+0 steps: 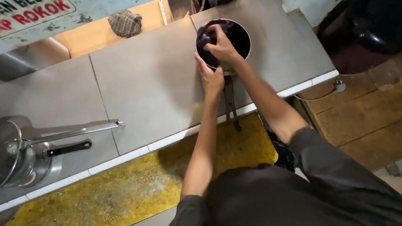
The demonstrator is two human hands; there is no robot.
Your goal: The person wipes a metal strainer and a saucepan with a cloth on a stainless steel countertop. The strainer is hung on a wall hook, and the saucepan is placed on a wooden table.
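A small round pot (226,40) on the grey counter (150,83), right hand (222,45) closed on a dark cloth (204,39) inside the pot, left hand (210,78) pressed flat on the pot's near side, stacked pans (15,153) far left of the pot

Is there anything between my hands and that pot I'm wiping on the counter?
Nothing visible. The right hand is already inside the pot, pressing a dark cloth against it, and the left hand rests on the pot's near outer wall. The counter around the pot is bare.
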